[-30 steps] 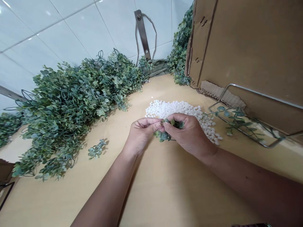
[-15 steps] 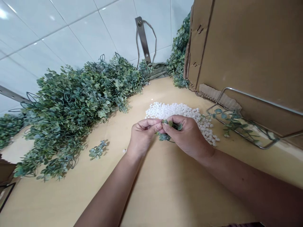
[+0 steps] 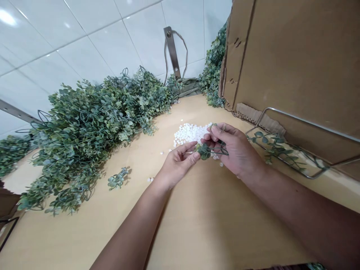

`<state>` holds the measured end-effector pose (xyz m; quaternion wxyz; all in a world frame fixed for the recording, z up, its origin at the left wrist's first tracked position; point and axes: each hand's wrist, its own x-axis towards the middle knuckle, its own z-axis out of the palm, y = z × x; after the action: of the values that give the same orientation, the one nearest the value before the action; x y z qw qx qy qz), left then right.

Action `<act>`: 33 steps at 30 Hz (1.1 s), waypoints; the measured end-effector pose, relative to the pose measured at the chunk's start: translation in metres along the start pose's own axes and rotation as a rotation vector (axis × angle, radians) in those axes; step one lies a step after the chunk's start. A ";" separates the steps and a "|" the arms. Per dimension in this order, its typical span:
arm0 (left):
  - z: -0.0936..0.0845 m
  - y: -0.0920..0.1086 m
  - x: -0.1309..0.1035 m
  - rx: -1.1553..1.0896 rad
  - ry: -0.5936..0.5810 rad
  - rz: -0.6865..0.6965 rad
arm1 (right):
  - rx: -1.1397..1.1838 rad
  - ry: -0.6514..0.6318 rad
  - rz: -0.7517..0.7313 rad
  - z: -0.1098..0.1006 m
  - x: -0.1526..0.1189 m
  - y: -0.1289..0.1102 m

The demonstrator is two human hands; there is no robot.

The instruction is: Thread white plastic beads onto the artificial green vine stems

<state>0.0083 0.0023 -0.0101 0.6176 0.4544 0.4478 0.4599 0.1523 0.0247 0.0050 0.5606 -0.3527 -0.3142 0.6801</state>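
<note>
Between my hands is a sprig of artificial leaves point(image 3: 204, 151), blue-green with a thin dark stem running to the right. My left hand point(image 3: 180, 161) pinches its leafy end between thumb and fingers. My right hand point(image 3: 232, 144) is closed around the stem part, with a bit of green showing at its thumb tip. Just behind the hands lies a heap of small white plastic pieces point(image 3: 189, 133), partly hidden by my right hand. A short loose sprig point(image 3: 118, 179) lies on the table to the left of my left forearm.
A big pile of artificial greenery point(image 3: 92, 120) runs along the tiled wall point(image 3: 84, 56). On the right stands a cardboard box point(image 3: 295, 63) with a metal wire frame point(image 3: 312, 123) before it and a leafy stem point(image 3: 281, 150) across the frame. A few white pieces are scattered on the table point(image 3: 180, 225).
My right hand has moved right and slightly up, away from my left, so more of the sprig shows between them. The white heap looks smaller on its right, where my hand covers it.
</note>
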 end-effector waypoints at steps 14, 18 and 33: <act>0.006 -0.009 0.002 0.144 0.013 0.088 | 0.276 0.037 -0.089 -0.002 0.007 -0.007; -0.004 -0.002 0.004 0.048 0.042 0.103 | 0.039 -0.019 -0.064 -0.009 0.008 -0.022; -0.010 0.008 -0.001 -0.084 0.086 -0.048 | -1.295 -0.438 -0.539 -0.014 0.003 -0.003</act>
<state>-0.0029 0.0044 -0.0040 0.6271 0.3971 0.4649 0.4826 0.1648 0.0286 -0.0007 0.3121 -0.3799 -0.8336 0.2519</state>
